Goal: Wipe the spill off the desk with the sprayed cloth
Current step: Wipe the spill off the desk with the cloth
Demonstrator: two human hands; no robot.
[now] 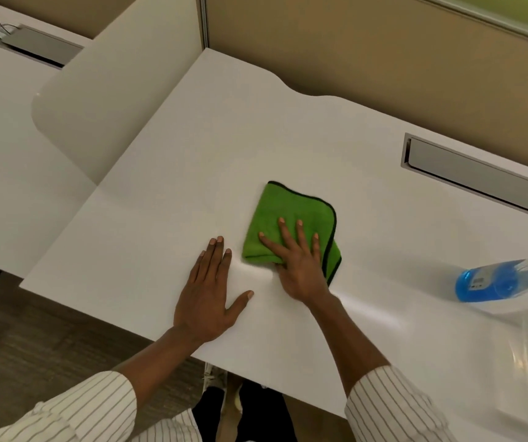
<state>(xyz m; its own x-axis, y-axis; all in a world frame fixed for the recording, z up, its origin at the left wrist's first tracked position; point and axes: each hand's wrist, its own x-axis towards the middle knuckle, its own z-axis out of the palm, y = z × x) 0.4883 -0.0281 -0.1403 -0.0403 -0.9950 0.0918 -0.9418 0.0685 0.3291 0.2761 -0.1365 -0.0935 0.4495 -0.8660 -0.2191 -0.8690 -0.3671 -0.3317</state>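
A folded green cloth (288, 215) with a black hem lies on the white desk (192, 148). My right hand (297, 263) presses flat on the cloth's near half, fingers spread. My left hand (208, 291) rests flat on the bare desk just left of the cloth, fingers apart and holding nothing. A faint wet sheen shows on the desk beside my right wrist. No distinct spill is visible.
A spray bottle with blue liquid (492, 280) stands at the right, partly cut off by the frame. A grey cable hatch (479, 175) is set into the desk at back right. A tan partition (383, 52) runs behind. The desk's front edge is below my wrists.
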